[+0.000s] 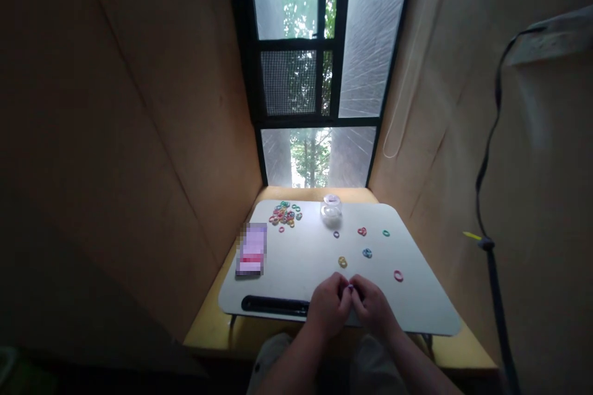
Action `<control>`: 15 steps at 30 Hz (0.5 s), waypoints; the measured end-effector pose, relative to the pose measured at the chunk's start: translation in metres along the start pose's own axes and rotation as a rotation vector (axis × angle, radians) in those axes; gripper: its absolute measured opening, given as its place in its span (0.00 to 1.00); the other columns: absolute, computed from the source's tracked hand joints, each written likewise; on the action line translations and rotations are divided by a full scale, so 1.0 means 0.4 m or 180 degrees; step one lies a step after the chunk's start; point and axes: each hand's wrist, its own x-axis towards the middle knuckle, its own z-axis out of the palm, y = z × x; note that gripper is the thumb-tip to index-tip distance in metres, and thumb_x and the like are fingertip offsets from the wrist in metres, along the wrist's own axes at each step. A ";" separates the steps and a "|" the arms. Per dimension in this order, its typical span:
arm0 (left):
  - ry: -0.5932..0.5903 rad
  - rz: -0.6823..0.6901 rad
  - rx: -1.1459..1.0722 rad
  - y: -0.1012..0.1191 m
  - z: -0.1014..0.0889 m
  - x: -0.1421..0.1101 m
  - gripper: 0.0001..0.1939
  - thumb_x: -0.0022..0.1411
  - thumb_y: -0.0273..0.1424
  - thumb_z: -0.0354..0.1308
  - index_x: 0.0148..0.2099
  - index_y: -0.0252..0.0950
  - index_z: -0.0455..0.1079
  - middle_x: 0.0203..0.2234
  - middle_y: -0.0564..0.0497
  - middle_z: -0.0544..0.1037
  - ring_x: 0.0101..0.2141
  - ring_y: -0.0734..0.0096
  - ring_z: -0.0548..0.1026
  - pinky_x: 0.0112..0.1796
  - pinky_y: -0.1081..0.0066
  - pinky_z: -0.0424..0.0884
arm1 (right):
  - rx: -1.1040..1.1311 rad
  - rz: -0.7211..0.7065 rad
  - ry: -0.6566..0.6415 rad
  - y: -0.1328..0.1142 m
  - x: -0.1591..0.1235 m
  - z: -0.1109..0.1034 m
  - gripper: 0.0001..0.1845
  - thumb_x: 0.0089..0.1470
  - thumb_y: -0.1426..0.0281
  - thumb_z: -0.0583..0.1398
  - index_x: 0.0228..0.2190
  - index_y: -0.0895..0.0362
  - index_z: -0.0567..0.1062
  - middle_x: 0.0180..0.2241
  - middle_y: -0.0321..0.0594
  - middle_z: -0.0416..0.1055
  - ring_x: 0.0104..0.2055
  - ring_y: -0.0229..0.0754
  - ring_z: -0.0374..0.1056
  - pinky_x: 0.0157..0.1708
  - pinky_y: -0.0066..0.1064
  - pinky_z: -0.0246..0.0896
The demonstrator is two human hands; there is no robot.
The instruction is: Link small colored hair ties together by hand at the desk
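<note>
Over the front edge of the white lap table (296, 265), my left hand (330, 303) and my right hand (372, 307) meet with bent fingers. Pinched between their fingertips is a small purplish hair tie (351, 286), mostly covered by the fingers. Just beyond them lies a little cluster of yellow hair ties (342, 262). Farther back are blue hair ties (367, 253), red hair ties (362, 231) and a single purple one (336, 234). A green hair tie (386, 233) and a pink hair tie (398, 276) lie separately to the right.
At the back left is a mixed pile of hair ties (282, 216). A clear jar (331, 212) stands at the back middle. On the left lies a phone (252, 250) with a blurred screen. A black slot (273, 305) runs along the front edge. Walls flank both sides.
</note>
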 end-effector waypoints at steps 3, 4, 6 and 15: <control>-0.0001 -0.0039 -0.0119 -0.002 -0.006 0.005 0.07 0.62 0.33 0.50 0.36 0.38 0.68 0.27 0.52 0.74 0.29 0.69 0.69 0.31 0.71 0.59 | -0.0049 0.0026 -0.0063 0.007 0.007 0.004 0.09 0.55 0.68 0.50 0.25 0.55 0.65 0.23 0.36 0.66 0.27 0.40 0.62 0.28 0.29 0.55; 0.0008 -0.0055 -0.0142 -0.002 -0.008 0.007 0.07 0.62 0.33 0.50 0.36 0.38 0.68 0.27 0.52 0.74 0.29 0.69 0.69 0.32 0.70 0.60 | -0.0064 0.0034 -0.0081 0.009 0.010 0.005 0.09 0.55 0.68 0.50 0.26 0.55 0.66 0.23 0.36 0.66 0.27 0.40 0.62 0.28 0.29 0.55; 0.0023 -0.0086 -0.0157 -0.005 -0.009 0.011 0.07 0.62 0.33 0.50 0.37 0.38 0.69 0.28 0.52 0.75 0.30 0.69 0.70 0.32 0.70 0.60 | -0.0084 0.0065 -0.0130 0.009 0.015 0.004 0.10 0.55 0.67 0.49 0.26 0.55 0.66 0.23 0.36 0.66 0.26 0.40 0.61 0.28 0.29 0.54; -0.0020 -0.0101 -0.0133 -0.010 -0.007 0.016 0.07 0.62 0.32 0.50 0.37 0.38 0.69 0.29 0.51 0.76 0.31 0.68 0.70 0.32 0.70 0.60 | -0.0029 0.0160 -0.0218 -0.003 0.018 -0.003 0.11 0.57 0.65 0.48 0.25 0.54 0.64 0.23 0.37 0.66 0.27 0.41 0.62 0.28 0.30 0.55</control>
